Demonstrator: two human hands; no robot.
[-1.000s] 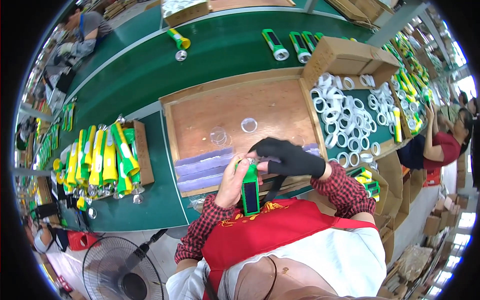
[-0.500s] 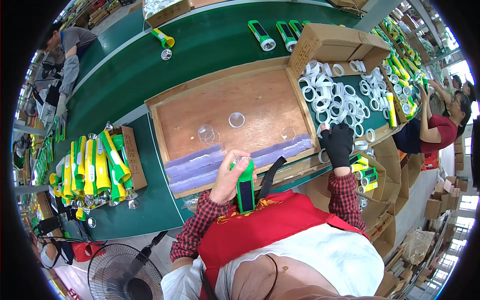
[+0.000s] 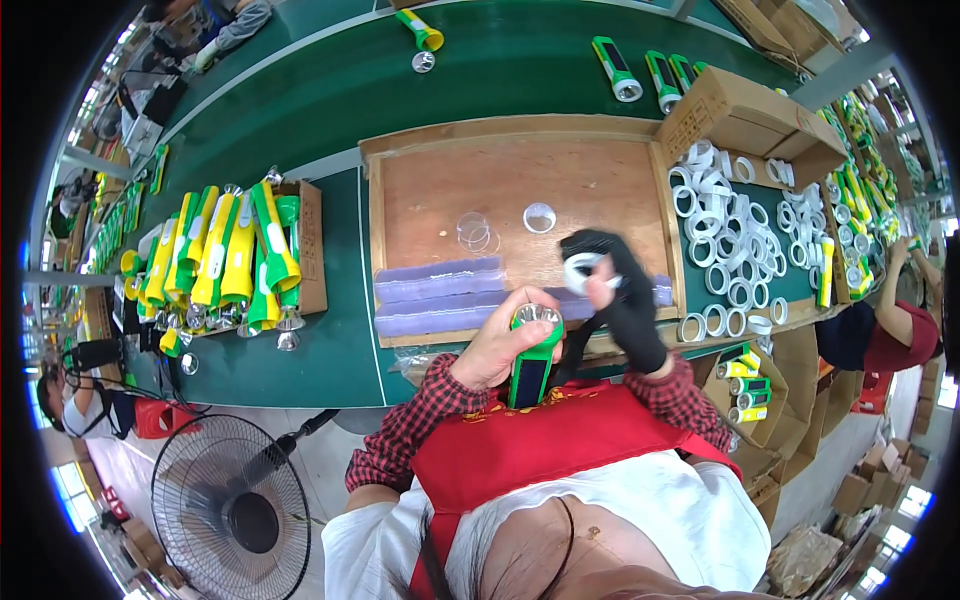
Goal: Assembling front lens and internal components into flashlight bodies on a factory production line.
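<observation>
A green flashlight [image 3: 529,380] with a dark panel on its body is gripped in my left hand [image 3: 490,350], its shiny reflector end facing up and my thumb at the rim. My right hand [image 3: 635,315], in a black glove with bare fingertips, pinches a white ring [image 3: 580,272] above the wooden tray, to the right of the flashlight and apart from it. Motion blurs this hand somewhat. To its right lies a heap of white rings [image 3: 738,240], spilling from a tipped cardboard box [image 3: 745,115]. Clear round lenses [image 3: 540,218] lie on the tray [image 3: 600,170].
Purple-wrapped stacks [image 3: 440,312] line the tray's near edge. Yellow-green flashlight bodies [image 3: 210,250] are piled at left by a carton [image 3: 312,250]. Finished-looking flashlights [image 3: 617,72] lie at the back. A fan [image 3: 250,520] stands lower left. An open carton [image 3: 790,400] with flashlights sits at right. Other people work nearby.
My right hand has left the ring heap and come left over the tray with a white ring. My left hand still holds the flashlight. The whole view has shifted.
</observation>
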